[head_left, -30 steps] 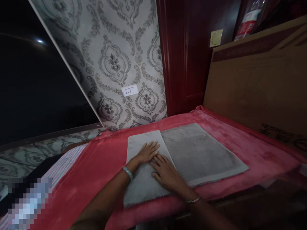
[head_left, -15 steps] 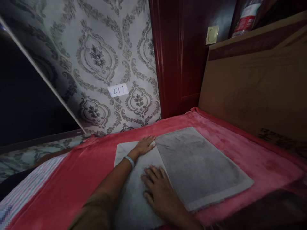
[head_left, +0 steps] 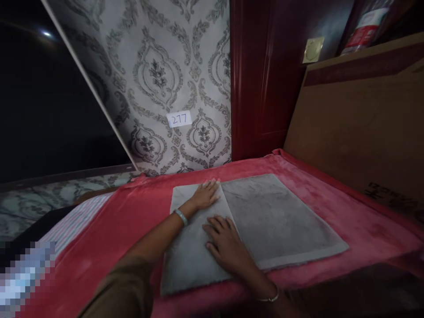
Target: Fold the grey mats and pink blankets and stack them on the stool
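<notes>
A grey towel (head_left: 278, 216) lies spread on a pink plush cover, with its left part folded over and a fold edge running down its middle. My left hand (head_left: 206, 194), with a bracelet at the wrist, rests flat on the folded part near the far end of that edge. Closer to me, my right hand (head_left: 227, 243) presses flat on the same part, fingers spread, beside the edge. Neither hand grips anything.
The pink cover (head_left: 122, 229) spreads around the towel. A large cardboard box (head_left: 361, 132) stands at the right with a bottle (head_left: 364, 31) on it. Behind are patterned wallpaper, a paper label (head_left: 179, 118) marked 277, and a dark screen (head_left: 59, 101). Striped cloth (head_left: 79, 221) lies left.
The view has shifted, so the scene sits further right. Both hands stay flat on the folded part; my right wrist with its bangle now shows.
</notes>
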A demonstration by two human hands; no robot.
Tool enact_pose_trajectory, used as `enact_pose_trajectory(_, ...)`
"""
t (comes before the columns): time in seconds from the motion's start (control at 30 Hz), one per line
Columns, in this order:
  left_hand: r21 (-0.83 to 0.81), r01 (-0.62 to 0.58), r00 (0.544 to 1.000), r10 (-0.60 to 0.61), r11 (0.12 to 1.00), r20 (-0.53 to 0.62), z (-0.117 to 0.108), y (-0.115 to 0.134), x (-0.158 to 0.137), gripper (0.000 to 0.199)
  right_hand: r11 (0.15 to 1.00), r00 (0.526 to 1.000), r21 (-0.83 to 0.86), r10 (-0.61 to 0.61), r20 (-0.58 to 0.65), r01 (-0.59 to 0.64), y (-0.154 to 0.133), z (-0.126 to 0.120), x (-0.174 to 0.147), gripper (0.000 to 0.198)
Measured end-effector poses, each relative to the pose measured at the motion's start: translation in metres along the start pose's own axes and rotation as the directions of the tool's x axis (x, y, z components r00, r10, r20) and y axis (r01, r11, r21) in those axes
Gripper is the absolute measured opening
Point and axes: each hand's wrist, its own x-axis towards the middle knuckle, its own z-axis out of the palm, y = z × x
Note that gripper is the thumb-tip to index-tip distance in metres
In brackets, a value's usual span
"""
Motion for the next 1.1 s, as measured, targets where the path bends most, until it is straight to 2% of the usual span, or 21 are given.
enact_pose_trajectory(0.13, -0.033, -0.080, 0.992, 0.083, 0.996, 0.092, 0.003, 0.003, -0.067, 0.068, 0.999, 1.000, -0.036, -0.024, -0.012, 0.024, -0.002, 0.002, -0.002, 0.047)
enact_pose_trajectory(0.2, -0.023, -0.036, 0.996, 0.038, 0.999, 0.086, 0.004, -0.006, -0.088, 0.066, 0.999, 0.999, -0.043, -0.026, -0.022, 0.025, -0.002, 0.004, -0.003, 0.048)
enact_pose_trajectory(0.27, -0.009, 0.069, 0.996, -0.068, 0.998, 0.056, 0.005, -0.021, -0.095, 0.065, 0.999, 1.000, -0.051, -0.018, -0.023, 0.017, -0.002, 0.005, -0.004, 0.048)
enact_pose_trajectory(0.33, -0.012, 0.148, 0.989, -0.147, 0.989, 0.030, 0.006, -0.036, -0.091, 0.063, 0.998, 1.000, -0.060, -0.014, -0.016, 0.013, -0.003, 0.006, -0.004, 0.048)
enact_pose_trajectory(0.47, -0.043, 0.173, 0.985, -0.172, 0.984, 0.014, 0.008, -0.059, -0.065, 0.061, 0.998, 1.000, -0.065, -0.004, 0.001, 0.004, -0.002, 0.006, -0.003, 0.049)
enact_pose_trajectory(0.67, -0.026, 0.256, 0.966, -0.255, 0.966, 0.044, 0.008, -0.074, -0.037, 0.059, 0.999, 1.000, -0.054, -0.007, 0.007, 0.007, 0.001, 0.007, -0.004, 0.050)
enact_pose_trajectory(0.77, -0.010, 0.346, 0.937, -0.346, 0.938, -0.036, 0.005, -0.069, -0.033, 0.061, 0.998, 1.000, -0.056, -0.001, 0.022, 0.002, 0.002, 0.005, -0.003, 0.049)
enact_pose_trajectory(0.83, 0.009, 0.427, 0.899, -0.424, 0.904, -0.105, 0.000, -0.062, -0.034, 0.064, 0.998, 1.000, -0.057, 0.007, 0.028, -0.005, 0.001, 0.004, -0.001, 0.048)
enact_pose_trajectory(0.93, 0.035, 0.487, 0.862, -0.475, 0.873, -0.177, -0.009, -0.046, -0.045, 0.066, 0.998, 0.999, -0.064, 0.014, 0.035, -0.011, 0.000, 0.002, -0.001, 0.047)
enact_pose_trajectory(1.03, 0.002, 0.468, 0.873, -0.462, 0.884, -0.155, -0.008, -0.023, -0.075, 0.070, 0.996, 1.000, -0.089, 0.013, 0.027, -0.011, 0.000, 0.003, -0.001, 0.049)
enact_pose_trajectory(1.1, -0.013, 0.378, 0.921, -0.377, 0.926, -0.094, 0.001, -0.004, -0.106, 0.072, 0.993, 1.000, -0.116, 0.010, 0.008, -0.009, 0.001, 0.006, -0.002, 0.052)
